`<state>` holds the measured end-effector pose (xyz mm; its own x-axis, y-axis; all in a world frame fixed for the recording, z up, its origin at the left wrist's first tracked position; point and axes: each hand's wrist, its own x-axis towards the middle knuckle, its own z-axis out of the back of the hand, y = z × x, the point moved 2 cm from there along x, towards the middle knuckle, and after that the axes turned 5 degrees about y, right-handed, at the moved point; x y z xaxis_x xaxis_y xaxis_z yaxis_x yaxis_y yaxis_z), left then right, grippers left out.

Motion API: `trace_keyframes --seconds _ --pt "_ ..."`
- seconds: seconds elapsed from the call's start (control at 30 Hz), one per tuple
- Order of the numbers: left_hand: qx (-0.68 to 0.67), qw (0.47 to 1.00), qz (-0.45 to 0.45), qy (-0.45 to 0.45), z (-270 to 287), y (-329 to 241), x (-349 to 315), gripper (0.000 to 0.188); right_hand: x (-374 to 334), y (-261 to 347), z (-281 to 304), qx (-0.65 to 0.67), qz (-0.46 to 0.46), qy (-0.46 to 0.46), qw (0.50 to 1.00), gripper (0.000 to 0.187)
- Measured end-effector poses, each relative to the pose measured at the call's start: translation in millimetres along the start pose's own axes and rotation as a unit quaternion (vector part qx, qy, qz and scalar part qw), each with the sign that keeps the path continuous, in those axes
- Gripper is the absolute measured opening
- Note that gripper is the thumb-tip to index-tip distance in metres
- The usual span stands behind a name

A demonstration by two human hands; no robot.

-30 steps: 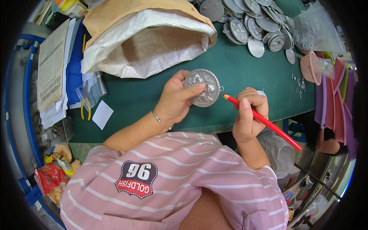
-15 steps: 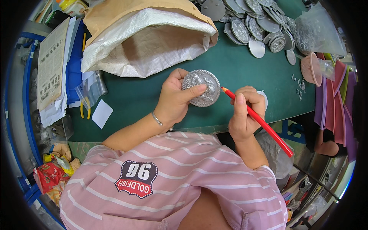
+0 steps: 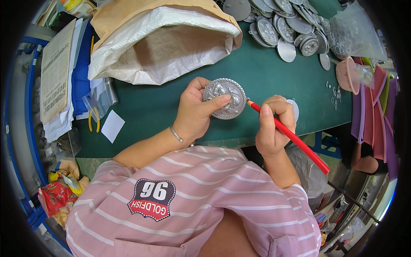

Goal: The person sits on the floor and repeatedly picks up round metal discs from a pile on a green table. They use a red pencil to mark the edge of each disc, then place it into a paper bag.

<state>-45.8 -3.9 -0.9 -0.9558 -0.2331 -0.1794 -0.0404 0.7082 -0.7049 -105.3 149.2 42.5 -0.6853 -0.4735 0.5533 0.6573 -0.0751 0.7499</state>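
Observation:
My left hand [image 3: 197,103] grips a round silver metal medallion [image 3: 234,91] with a raised relief and a rope-like rim, the thumb pressed across its face. In my right hand [image 3: 275,122] is a red pencil [image 3: 299,144], held slanting with its tip toward the medallion's right edge. A tiny ring shows at that edge, right by the pencil tip; whether the tip touches it I cannot tell. Partly behind my right hand, another pale metal disc [image 3: 294,109] lies on the green table [image 3: 171,128].
A white-lined paper sack [image 3: 128,70] lies open at the far side. Beyond it to the right are piled silver medallions [image 3: 287,30], a clear plastic bag [image 3: 355,34], a pink cup [image 3: 347,76] and small loose rings [image 3: 333,94]. Papers [image 3: 58,73] and yellow-handled pliers [image 3: 94,120] are at left.
The pencil tip has shifted slightly away from the medallion's rim, and the tiny ring there now shows more plainly. My left hand keeps its hold.

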Motion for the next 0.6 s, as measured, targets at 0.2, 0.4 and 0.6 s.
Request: trace_keyframes --seconds 0.2,0.4,0.6 --pt "-0.008 1.000 0.015 -0.015 0 -3 1 0.030 -4 -2 -3 0.024 0.010 -0.017 1.000 0.008" --pt "-0.025 1.000 0.012 -0.009 -1 -4 0 0.029 -2 -5 -4 -0.016 0.003 0.011 1.000 0.007" --pt "-0.037 0.999 0.024 -0.015 1 -7 1 0.030 -6 -7 -2 0.049 -0.002 -0.048 0.998 0.007"
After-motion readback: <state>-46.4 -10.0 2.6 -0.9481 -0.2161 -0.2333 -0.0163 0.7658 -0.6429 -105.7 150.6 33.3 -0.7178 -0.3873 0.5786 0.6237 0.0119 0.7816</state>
